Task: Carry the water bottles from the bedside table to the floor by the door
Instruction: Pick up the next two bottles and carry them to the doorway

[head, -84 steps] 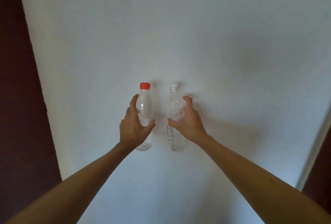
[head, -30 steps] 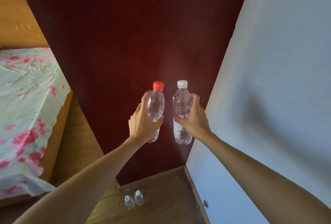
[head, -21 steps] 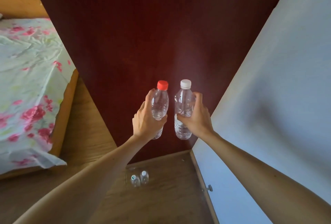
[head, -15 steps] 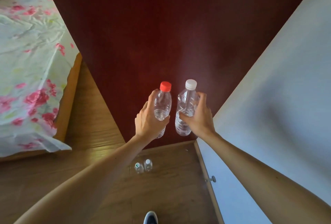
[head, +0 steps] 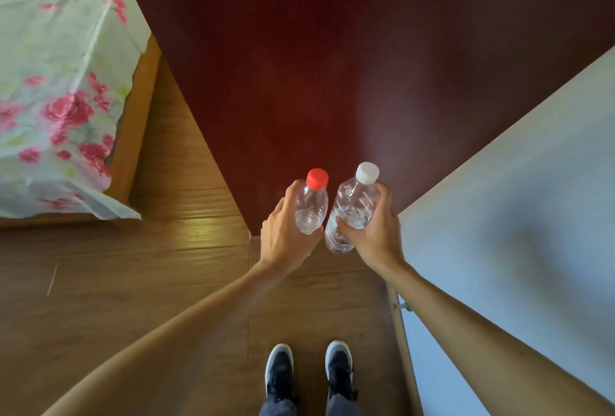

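My left hand grips a clear water bottle with a red cap, held upright in the air. My right hand grips a clear water bottle with a white cap, also upright and right beside the first. Both bottles hang above the wooden floor in front of the dark red door. The two small bottles that stood on the floor near the door are hidden behind my hands and arms.
A bed with a flowered sheet and a wooden frame lies to the left. A white wall runs along the right, with a small doorstop at its base. My two dark shoes stand on the floor below.
The view has tilted downward and I have stepped closer to the door. My shoes have come into view, and the two floor bottles are now covered by my hands. Both hands kept their bottles.
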Demonstrator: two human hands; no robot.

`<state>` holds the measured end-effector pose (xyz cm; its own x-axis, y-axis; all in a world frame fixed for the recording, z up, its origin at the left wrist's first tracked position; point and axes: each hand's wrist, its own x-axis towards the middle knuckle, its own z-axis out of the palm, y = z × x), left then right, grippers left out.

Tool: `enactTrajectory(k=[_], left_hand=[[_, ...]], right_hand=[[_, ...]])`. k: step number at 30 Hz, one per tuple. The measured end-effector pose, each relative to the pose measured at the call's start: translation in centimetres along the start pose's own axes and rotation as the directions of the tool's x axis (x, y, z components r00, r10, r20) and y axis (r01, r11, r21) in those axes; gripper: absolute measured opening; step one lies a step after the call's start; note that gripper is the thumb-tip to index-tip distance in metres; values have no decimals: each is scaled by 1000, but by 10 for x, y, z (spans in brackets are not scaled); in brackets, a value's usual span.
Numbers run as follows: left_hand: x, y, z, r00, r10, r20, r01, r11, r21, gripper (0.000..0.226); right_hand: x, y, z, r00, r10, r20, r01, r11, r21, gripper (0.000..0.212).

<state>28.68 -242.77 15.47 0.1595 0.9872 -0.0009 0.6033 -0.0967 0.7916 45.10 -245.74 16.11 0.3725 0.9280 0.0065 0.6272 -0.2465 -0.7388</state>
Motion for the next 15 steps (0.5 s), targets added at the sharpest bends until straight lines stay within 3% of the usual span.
enactTrajectory(k=[15], left_hand=[[-39, -82, 129, 992, -126, -24, 126, 992, -1, 72]], right_hand=[[-18, 141, 63, 992, 52, 115, -58, 997, 54, 81]])
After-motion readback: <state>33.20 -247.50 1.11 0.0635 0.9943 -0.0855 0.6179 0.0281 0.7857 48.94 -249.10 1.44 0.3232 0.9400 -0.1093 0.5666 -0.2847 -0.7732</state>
